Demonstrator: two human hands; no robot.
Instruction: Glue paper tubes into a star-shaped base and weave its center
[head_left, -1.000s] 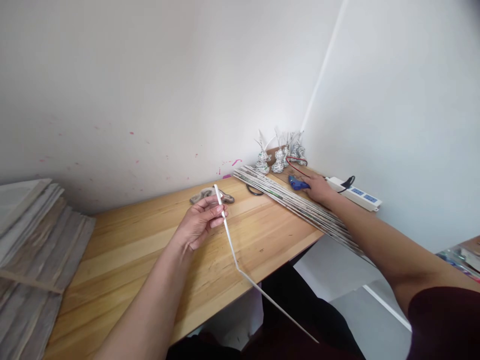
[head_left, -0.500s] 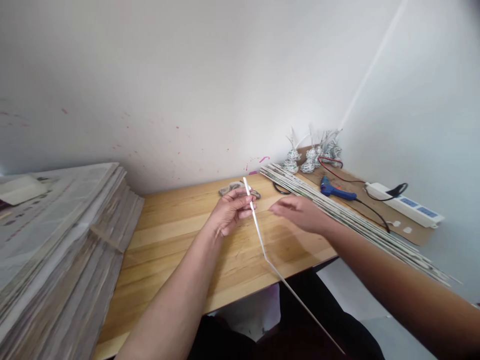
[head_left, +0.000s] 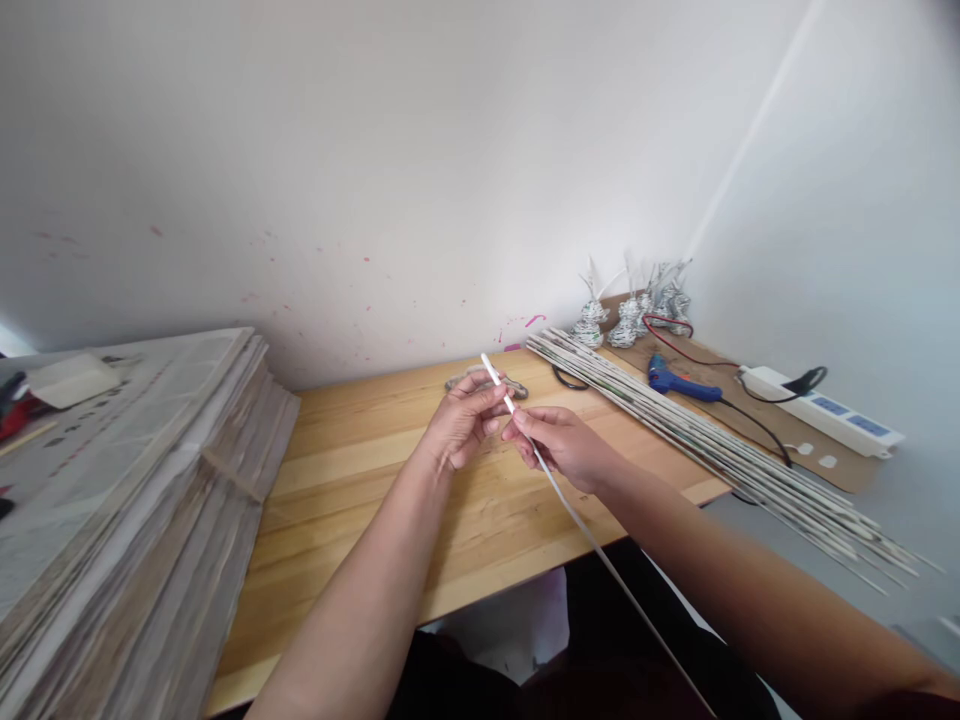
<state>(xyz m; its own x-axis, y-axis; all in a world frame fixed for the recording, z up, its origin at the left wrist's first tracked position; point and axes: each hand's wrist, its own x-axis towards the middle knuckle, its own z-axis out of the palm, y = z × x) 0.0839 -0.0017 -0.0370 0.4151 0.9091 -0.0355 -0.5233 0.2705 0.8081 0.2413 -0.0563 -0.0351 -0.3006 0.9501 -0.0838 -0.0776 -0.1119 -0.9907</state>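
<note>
head camera: left hand (head_left: 466,420) and right hand (head_left: 556,445) pinch the same slender white stick (head_left: 577,518), its top jutting beyond the left hand, its length running below the right past the table (head_left: 322,500). uneven pressure between the two grips could kink it; a snag below might tug it loose.

Two bare hands, one left hand (head_left: 469,415) and one right hand (head_left: 559,440), with one slender white rod (head_left: 489,367). One pale wooden tabletop (head_left: 337,480). One tall stack of grey printed newspaper (head_left: 187,560). One bundle of thin, whitish speckled sticks (head_left: 675,425), too many to count. One blue glue gun (head_left: 682,384). One long white power strip (head_left: 851,418) with two blue socket panels (head_left: 830,406). At least three woven silvery-white figures (head_left: 589,325); they overlap, so the total is unclear.
</note>
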